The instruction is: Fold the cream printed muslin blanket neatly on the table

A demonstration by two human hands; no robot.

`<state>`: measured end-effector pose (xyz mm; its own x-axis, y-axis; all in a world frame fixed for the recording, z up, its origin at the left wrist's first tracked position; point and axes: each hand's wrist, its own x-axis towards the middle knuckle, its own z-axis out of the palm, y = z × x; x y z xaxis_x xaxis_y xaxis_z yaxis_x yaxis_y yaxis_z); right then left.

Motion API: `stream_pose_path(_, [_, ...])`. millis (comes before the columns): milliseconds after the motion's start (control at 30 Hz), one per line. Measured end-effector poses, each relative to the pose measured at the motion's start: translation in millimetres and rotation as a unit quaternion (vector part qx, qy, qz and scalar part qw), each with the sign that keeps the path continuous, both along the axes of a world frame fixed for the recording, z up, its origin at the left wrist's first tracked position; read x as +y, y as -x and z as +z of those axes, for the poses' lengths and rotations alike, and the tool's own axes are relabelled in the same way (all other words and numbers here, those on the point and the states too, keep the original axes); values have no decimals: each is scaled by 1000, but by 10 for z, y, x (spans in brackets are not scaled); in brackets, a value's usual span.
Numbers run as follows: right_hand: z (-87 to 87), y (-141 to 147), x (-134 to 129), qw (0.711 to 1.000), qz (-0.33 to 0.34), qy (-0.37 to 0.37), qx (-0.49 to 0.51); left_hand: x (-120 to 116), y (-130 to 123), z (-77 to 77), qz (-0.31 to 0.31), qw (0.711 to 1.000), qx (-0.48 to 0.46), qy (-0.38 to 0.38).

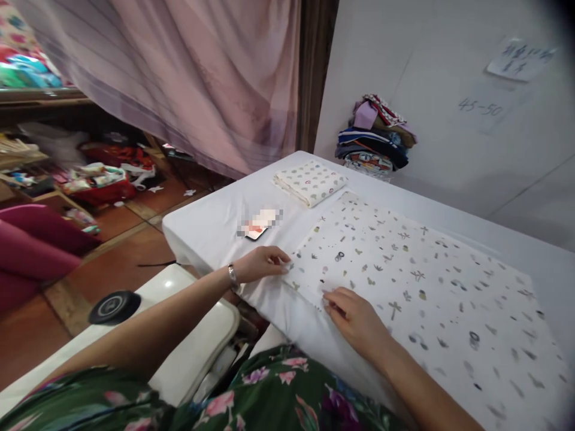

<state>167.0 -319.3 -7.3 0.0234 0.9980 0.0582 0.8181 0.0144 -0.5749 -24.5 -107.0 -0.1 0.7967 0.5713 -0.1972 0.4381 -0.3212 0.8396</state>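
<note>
A white cloth (381,275) printed with small plants, palm trees and rainbows lies spread over the white-covered table. My left hand (263,264), with a silver bracelet at the wrist, has its thumb and fingertips closed on the cloth's near left corner. Along the front edge, to the right, my right hand (357,317) pinches the same cloth between thumb and curled fingers. Beyond the left hand lies a phone (260,224), its screen blurred out. A folded patterned cloth (309,182) rests further back, apart from both hands.
A white table cover (215,221) hangs over the near edge. Below left is a white machine-like surface (179,296) with a round black object (114,307). Folded clothes (375,137) are stacked by the wall. A pink chair (40,251) and red basket (101,179) stand left.
</note>
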Motion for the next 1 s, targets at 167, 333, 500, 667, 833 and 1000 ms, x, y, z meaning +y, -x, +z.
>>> stream_pose_path(167, [-55, 77, 19, 996, 3, 7, -85, -236, 209, -46, -62, 988, -28, -138])
stream_pose_path(333, [-91, 123, 57, 988, 6, -3, -156, -335, 169, -171, -11, 966, -28, -255])
stream_pose_path(500, [-79, 139, 60, 987, 2, -12, -157, -390, 149, -208, -30, 937, -1, -349])
stream_pose_path(667, [-132, 97, 72, 994, -15, -28, -100, -424, 176, -242, -57, 924, -7, -378])
stream_pose_path(833, [-176, 144, 66, 987, -6, -56, -153, -469, 159, -244, -70, 917, -3, -393])
stream_pose_path(1000, [-247, 192, 73, 978, -4, -84, -190, -479, 141, -228, -68, 911, -3, -407])
